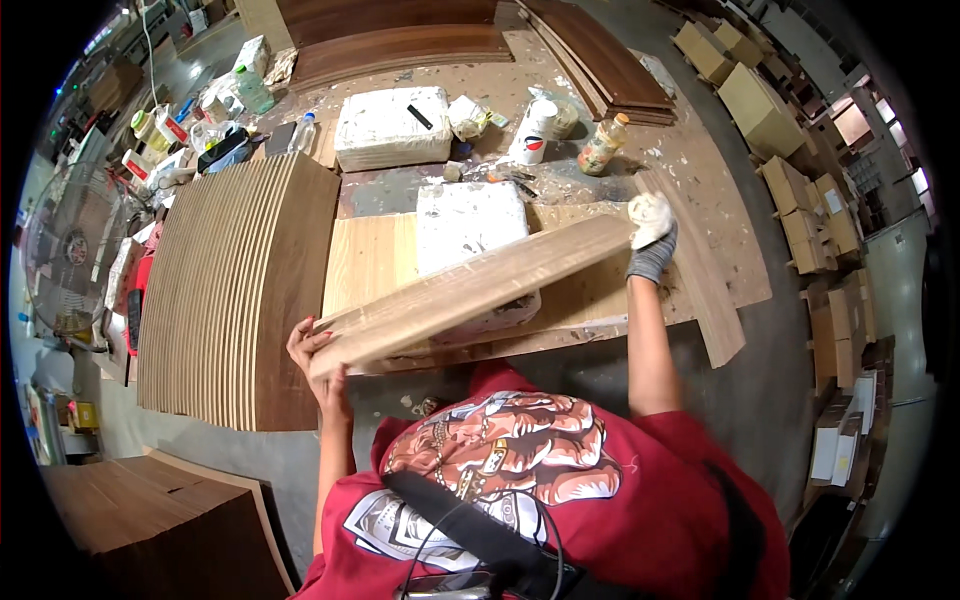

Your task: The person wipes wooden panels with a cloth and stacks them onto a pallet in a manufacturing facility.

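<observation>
A long light-brown wooden board (490, 285) is tilted over the front of the workbench, its right end raised toward the far side. My bare left hand (318, 352) is closed around the board's near left end, fingers on the upper edge. On my right hand (655, 255) is a grey glove, and its fingers are closed on a bunched white rag (650, 214) touching the board's far right end. Beneath the board lies a white-wrapped block (470, 215), partly hidden. Another narrow board (695, 270) lies to the right of my right hand, overhanging the bench edge.
A tall stack of boards (230, 290) stands on the left. Farther back are a white-wrapped package (393, 125), a white bottle (533, 130), a juice bottle (604, 145) and dark panels (600, 55). Cardboard boxes (760, 110) line the right; a fan (75, 245) stands left.
</observation>
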Demonstrator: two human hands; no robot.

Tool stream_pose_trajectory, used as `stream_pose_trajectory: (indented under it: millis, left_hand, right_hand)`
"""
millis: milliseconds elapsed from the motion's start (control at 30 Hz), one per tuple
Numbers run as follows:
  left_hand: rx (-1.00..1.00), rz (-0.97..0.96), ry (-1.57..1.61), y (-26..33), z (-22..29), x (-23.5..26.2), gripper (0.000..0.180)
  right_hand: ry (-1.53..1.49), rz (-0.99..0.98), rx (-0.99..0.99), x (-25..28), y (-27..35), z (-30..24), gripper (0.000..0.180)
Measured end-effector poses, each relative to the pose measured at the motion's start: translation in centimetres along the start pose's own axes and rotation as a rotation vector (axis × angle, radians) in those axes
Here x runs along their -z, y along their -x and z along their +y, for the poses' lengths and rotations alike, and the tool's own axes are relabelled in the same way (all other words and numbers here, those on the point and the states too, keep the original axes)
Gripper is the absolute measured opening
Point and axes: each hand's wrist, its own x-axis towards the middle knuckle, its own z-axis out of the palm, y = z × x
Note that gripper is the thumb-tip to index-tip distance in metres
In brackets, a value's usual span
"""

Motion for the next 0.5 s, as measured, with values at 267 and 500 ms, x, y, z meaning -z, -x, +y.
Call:
stream_pose_trajectory:
  millis: [267, 500]
  left_hand:
    - [-0.017, -0.163, -0.239, 5.4, -0.8, 1.3, 0.105]
    - [-0.104, -0.200, -0.564, 4.6, 0.3, 1.5, 0.095]
  right_hand:
    - [0.477, 0.337, -0.087, 2.4, 4.0, 1.8, 0.029]
    - [1.222, -0.474, 0.343, -4.2, 8.3, 5.6, 0.026]
